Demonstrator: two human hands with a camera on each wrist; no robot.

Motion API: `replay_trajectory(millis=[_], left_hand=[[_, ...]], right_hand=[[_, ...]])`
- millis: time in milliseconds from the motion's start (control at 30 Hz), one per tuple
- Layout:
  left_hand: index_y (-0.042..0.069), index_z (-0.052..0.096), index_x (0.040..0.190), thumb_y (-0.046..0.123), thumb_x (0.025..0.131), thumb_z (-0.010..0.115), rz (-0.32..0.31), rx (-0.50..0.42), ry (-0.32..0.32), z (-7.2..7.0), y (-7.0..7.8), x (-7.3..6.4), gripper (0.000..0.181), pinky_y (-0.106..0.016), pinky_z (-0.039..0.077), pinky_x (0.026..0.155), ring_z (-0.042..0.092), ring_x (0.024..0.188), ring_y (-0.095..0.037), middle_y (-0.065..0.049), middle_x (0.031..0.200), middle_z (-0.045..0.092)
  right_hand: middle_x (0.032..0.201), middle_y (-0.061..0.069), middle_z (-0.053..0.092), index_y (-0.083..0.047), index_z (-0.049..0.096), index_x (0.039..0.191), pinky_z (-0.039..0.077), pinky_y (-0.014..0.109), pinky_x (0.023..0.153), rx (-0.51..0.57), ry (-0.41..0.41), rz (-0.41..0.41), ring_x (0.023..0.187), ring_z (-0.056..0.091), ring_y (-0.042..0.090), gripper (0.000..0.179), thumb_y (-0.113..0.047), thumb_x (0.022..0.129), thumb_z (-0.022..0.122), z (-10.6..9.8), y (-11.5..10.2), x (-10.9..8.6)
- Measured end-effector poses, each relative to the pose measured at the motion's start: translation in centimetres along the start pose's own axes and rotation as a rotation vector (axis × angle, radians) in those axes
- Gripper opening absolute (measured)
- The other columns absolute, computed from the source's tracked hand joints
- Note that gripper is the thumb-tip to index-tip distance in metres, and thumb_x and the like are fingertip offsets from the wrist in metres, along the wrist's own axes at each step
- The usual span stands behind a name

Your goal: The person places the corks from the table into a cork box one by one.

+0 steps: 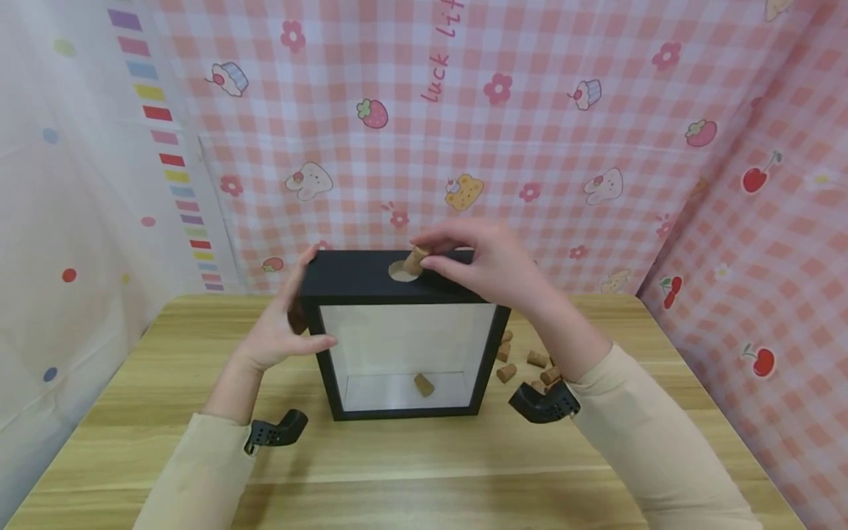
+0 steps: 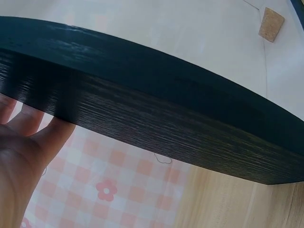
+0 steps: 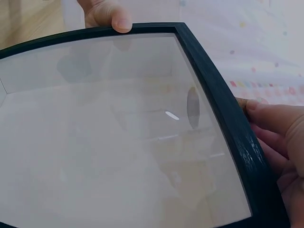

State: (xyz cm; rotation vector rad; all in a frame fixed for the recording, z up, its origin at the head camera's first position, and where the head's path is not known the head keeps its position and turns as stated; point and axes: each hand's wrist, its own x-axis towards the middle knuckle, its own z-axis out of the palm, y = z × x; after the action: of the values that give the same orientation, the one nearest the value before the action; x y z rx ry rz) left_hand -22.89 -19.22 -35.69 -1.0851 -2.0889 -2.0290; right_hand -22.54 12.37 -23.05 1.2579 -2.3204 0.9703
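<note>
A black-framed shadow box [image 1: 486,368] with a clear front and white inside stands upright on the table. My left hand [image 1: 281,331] grips its left side, the thumb on the front frame and the fingers [image 2: 52,137] along the outer side. Between thumb and fingers my right hand [image 1: 493,265] pinches a cork [image 1: 416,260], tilted at the round hole [image 1: 403,272] in the box's top. Another cork [image 1: 424,384] lies on the box's floor inside, behind the clear front. In the right wrist view, my right hand [image 3: 285,137] is beside the top edge, with the cork mostly hidden.
Several loose corks [image 1: 538,359] lie on the wooden table [image 1: 411,478] to the right of the box, partly covered by my right forearm. Checked pink curtains [image 1: 397,169] hang behind the table and along its right side, and a white dotted one [image 1: 86,206] along the left.
</note>
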Motion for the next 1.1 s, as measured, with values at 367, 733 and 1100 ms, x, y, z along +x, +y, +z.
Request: replay_trajectory(millis=[367, 733, 1100], left_hand=[[0.030, 0.013, 0.160, -0.019, 0.070, 0.075, 0.026, -0.044, -0.009, 0.0, -0.2, 0.1, 0.120, -0.030, 0.051, 0.087, 0.047, 0.117, -0.018, -0.010, 0.162, 0.002], [0.023, 0.008, 0.160, -0.018, 0.071, 0.075, 0.025, -0.030, -0.020, -0.2, -0.3, 0.0, 0.118, -0.030, 0.052, 0.086, 0.048, 0.116, -0.020, -0.008, 0.161, 0.003], [0.022, 0.008, 0.160, -0.018, 0.070, 0.077, 0.018, -0.039, -0.018, -0.3, -0.1, 0.0, 0.120, -0.031, 0.053, 0.082, 0.054, 0.108, -0.020, -0.008, 0.158, 0.013]], right_hand=[[0.106, 0.001, 0.072, -0.008, 0.074, 0.113, 0.051, 0.030, 0.086, -0.057, -0.023, 0.017, 0.092, 0.066, 0.009, 0.023, -0.011, 0.090, 0.074, 0.5, 0.1, 0.5], [0.109, 0.003, 0.072, -0.006, 0.073, 0.114, 0.051, 0.029, 0.088, -0.041, -0.048, -0.029, 0.095, 0.067, 0.010, 0.026, -0.008, 0.088, 0.075, 0.5, 0.1, 0.7], [0.115, 0.005, 0.070, -0.004, 0.072, 0.116, 0.047, 0.034, 0.096, 0.040, 0.053, -0.064, 0.109, 0.063, 0.017, 0.033, -0.003, 0.084, 0.078, -1.7, 0.5, -2.1]])
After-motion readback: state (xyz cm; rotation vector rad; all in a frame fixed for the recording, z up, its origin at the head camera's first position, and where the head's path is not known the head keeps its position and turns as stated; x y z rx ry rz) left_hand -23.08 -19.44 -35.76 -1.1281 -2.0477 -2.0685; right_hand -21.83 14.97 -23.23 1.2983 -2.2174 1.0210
